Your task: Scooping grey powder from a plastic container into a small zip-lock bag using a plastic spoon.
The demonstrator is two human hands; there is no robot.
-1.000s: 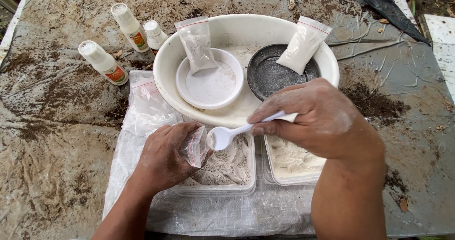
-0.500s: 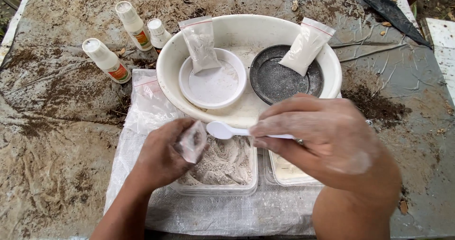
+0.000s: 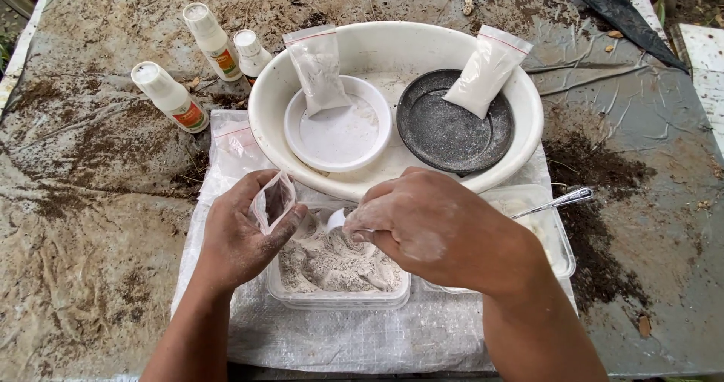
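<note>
Off to the left of the fingers, three white bottles (image 3: 172,97) are standing on the dirty bench (image 3: 90,201). The left hand (image 3: 241,235) is pinching a small clear bag (image 3: 273,201) between thumb and fingers, holding its mouth open just above the near tray (image 3: 339,295) of grey powder (image 3: 332,265). Close beside it, the right hand (image 3: 430,227) is curling its fingers shut around a white spoon (image 3: 335,220), whose bowl is pointing at the bag. Beyond both hands a white basin (image 3: 392,178) is holding a white dish (image 3: 339,137), a dark dish (image 3: 449,137) and two filled bags (image 3: 483,71). Right of the right hand, a metal spoon (image 3: 554,201) is lying in a second tray (image 3: 562,246).
</note>
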